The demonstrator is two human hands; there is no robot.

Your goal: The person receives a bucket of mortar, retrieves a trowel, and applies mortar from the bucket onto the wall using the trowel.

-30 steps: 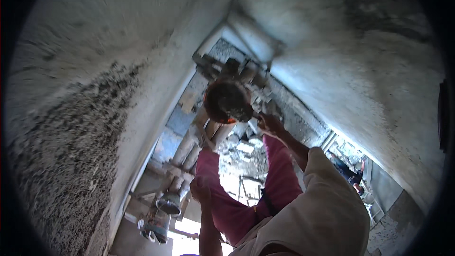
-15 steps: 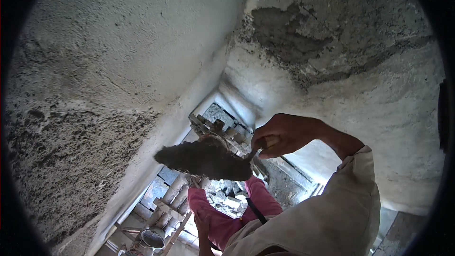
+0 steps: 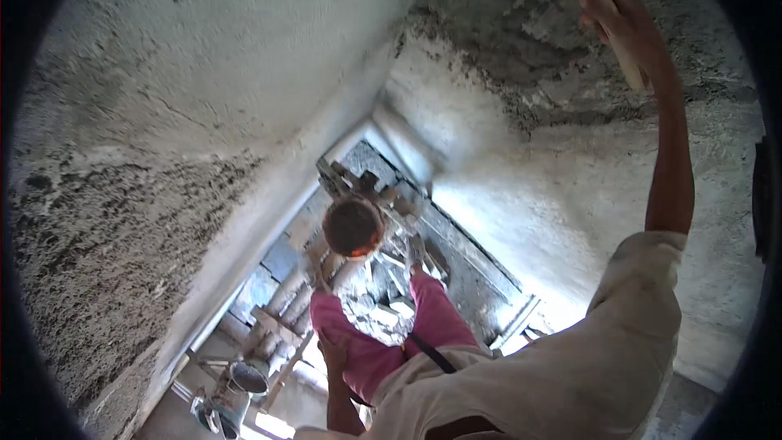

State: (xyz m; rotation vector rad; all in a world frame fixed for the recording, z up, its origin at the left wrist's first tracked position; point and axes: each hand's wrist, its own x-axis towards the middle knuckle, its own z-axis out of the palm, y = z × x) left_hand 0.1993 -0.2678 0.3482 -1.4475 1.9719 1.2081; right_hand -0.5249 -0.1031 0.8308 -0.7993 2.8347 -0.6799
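My right hand [image 3: 623, 24] is raised high against the right wall, its fingers closed round the handle of a trowel [image 3: 630, 63]. The trowel's blade reaches up and left onto the rough wall, mostly blurred or hidden there. Beside it spreads a dark grey mortar patch [image 3: 489, 20] with a ragged edge. My left hand [image 3: 332, 350] lies on my left thigh, fingers flat on the pink trousers [image 3: 366, 367]. Below, in front of my feet, stands a round pan [image 3: 353, 226] with dark contents and a reddish rim.
A smooth plastered wall [image 3: 269, 41] rises on the left, with rough pitted render [image 3: 122, 253] lower down. The two walls meet in a corner ahead. Under me are poles and planks [image 3: 281, 322], with broken rubble [image 3: 383, 305] below. A bucket [image 3: 248, 378] hangs or stands at lower left.
My right hand has swung up and right from above the pan to the wall with the trowel. The mortar-laden blade no longer covers the pan. My left hand stays on the thigh.
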